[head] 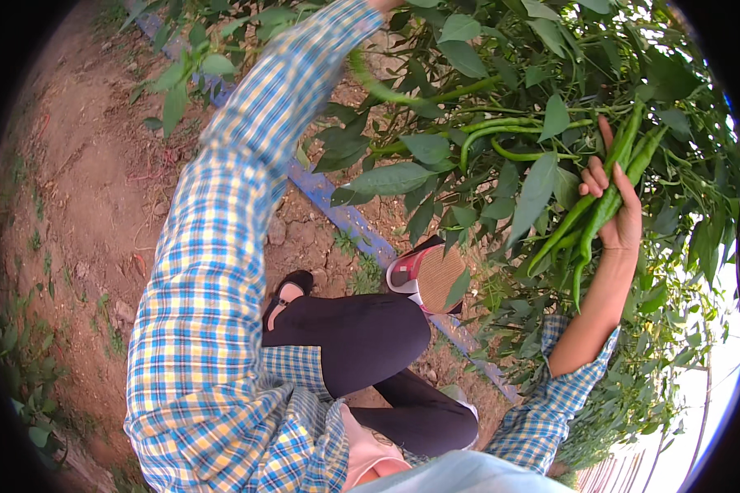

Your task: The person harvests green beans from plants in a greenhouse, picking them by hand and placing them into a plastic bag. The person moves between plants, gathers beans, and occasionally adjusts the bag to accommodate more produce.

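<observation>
My right hand [617, 206] holds a bunch of several long green chili peppers [604, 209], its index finger pointing up into the foliage and its thumb lying across them. The left arm reaches to the top edge in a checked sleeve [209, 246]; only a sliver of wrist shows, and the hand is out of view. Between the arms stands a leafy chili plant [431, 148]. More green chilies [499, 130] hang on it, left of my right hand. A curved green chili [376, 83] near the left forearm is blurred.
A faded blue strip [345, 215] runs diagonally across bare brown soil [98, 185]. By my bent knee [407, 326] sits a red-and-white object [440, 277] with a tan ribbed face. My black shoe [289, 296] rests on the soil. Low weeds [31, 370] grow at left.
</observation>
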Action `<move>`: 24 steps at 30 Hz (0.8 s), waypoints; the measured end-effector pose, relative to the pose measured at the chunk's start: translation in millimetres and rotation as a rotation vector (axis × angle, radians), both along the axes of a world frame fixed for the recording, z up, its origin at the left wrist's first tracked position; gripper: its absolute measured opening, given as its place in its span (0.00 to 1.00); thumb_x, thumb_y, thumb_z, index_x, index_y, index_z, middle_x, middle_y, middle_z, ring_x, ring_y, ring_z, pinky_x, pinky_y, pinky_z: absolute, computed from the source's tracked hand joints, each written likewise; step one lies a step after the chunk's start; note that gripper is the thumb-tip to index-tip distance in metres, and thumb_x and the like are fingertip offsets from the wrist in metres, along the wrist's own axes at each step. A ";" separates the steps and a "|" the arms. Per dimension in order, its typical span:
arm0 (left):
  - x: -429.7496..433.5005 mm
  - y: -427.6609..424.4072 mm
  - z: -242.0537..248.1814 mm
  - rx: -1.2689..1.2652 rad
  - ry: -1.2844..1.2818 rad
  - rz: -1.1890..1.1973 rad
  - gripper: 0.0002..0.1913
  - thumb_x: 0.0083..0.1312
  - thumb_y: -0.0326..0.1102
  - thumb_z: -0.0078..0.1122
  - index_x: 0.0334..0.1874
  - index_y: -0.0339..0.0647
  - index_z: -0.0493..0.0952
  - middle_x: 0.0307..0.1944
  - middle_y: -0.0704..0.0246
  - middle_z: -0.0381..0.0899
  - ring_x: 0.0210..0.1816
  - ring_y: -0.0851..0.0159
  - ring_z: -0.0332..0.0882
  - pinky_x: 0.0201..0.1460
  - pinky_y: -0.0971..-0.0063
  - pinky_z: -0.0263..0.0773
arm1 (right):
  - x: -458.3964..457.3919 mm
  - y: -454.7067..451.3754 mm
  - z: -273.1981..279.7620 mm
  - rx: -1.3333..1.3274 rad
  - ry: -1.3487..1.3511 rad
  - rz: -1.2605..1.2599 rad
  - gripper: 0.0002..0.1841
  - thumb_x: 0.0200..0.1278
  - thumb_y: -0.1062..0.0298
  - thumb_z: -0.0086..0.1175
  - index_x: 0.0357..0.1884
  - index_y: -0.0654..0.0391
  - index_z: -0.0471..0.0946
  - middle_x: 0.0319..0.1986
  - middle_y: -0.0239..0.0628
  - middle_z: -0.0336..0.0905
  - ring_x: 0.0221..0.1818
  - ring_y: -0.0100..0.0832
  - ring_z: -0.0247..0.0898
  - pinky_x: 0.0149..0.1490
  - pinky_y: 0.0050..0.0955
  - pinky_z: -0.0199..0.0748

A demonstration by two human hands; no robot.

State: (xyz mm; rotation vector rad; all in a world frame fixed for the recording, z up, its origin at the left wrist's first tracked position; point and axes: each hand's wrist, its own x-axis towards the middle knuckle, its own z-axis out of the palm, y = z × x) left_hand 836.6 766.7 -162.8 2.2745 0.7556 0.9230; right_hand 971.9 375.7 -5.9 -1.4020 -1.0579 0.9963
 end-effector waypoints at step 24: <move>96.1 -117.9 7.9 0.016 -0.524 -0.149 0.15 0.54 0.37 0.62 0.42 0.39 0.83 0.36 0.50 0.82 0.41 0.45 0.80 0.44 0.58 0.75 | -7.5 3.4 -0.7 0.023 -0.019 0.051 0.38 0.69 0.63 0.53 0.78 0.53 0.49 0.26 0.30 0.61 0.29 0.24 0.60 0.43 0.27 0.71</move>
